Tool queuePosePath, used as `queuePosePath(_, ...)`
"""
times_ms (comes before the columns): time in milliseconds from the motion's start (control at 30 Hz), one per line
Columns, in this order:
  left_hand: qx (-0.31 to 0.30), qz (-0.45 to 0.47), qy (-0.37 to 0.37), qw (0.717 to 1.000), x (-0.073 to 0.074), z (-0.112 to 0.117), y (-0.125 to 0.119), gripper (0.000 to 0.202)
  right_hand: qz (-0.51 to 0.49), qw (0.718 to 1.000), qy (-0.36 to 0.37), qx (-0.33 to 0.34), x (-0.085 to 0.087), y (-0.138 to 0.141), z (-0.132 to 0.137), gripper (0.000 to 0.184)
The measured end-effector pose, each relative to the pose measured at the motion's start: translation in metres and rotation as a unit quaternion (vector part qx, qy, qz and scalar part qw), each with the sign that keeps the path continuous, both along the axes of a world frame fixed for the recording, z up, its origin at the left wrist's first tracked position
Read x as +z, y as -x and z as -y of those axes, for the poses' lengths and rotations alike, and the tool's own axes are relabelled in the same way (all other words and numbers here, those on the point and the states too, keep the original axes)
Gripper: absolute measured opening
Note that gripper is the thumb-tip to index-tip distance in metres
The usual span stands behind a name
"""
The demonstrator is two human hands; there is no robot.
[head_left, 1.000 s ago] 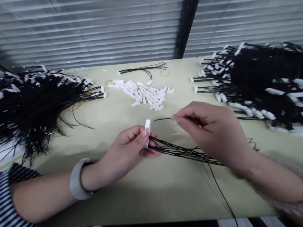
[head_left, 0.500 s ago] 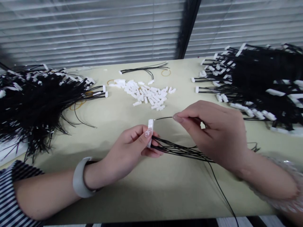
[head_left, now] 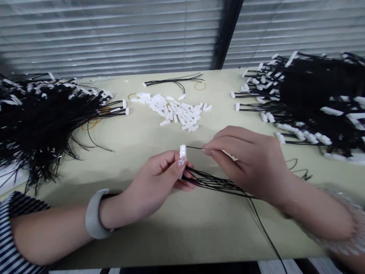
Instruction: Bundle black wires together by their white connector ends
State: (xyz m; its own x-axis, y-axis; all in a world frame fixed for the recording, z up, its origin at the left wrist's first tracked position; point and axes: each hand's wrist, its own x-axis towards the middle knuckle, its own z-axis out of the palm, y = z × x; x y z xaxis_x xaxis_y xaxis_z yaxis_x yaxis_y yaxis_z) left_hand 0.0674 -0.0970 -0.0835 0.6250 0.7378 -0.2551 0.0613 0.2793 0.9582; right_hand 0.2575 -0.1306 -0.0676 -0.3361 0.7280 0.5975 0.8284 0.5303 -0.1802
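Observation:
Between thumb and fingers, my left hand (head_left: 162,173) pinches a white plastic connector housing (head_left: 183,150), held upright with its top end showing. Several black wires (head_left: 216,180) run from the housing's lower part to the right, passing beneath my right hand (head_left: 248,163). That hand's thumb and index finger are closed on a single black wire (head_left: 194,147). The tip of this wire meets the housing near its top; how deep it sits inside cannot be made out. One long wire (head_left: 265,228) trails down past the table's front edge.
Loose white housings (head_left: 176,112) lie in a heap mid-table. Behind them rests a small wire harness (head_left: 173,80) near a rubber band (head_left: 200,86). Large piles of black wires with white connectors stand at left (head_left: 51,114) and right (head_left: 310,91). Window blinds (head_left: 114,34) back the table.
My right hand has moved left and slightly down, bringing its wire up to the housing's top. The left hand keeps its pinch, shifted only slightly.

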Motion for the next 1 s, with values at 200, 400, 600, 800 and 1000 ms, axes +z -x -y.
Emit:
queuePosePath(200,-0.035,-0.043,-0.060,0.997,0.0055,0.0031,-0.0009,0.018,0.024,0.999,0.015,-0.021,0.0016,0.0052,0.0022,0.020)
queuePosePath(400,-0.060,-0.076,-0.087,0.991,0.0074,0.0048,-0.0039,0.020,0.057,0.998,0.015,-0.003,0.0008,0.0068,0.0037,0.020)
queuePosePath(600,-0.067,-0.084,-0.076,0.991,0.0075,0.0047,-0.0034,0.020,0.046,0.999,0.018,-0.012,0.0000,0.0069,0.0027,0.021)
queuePosePath(800,-0.049,-0.060,-0.027,0.997,0.0050,0.0018,-0.0020,0.022,0.027,0.998,0.034,-0.038,-0.0014,0.0043,0.0011,0.021)
queuePosePath(1000,-0.033,-0.058,0.009,0.998,0.0058,-0.0024,-0.0033,0.028,0.006,0.999,0.031,-0.039,-0.0066,0.0074,-0.0009,0.016)
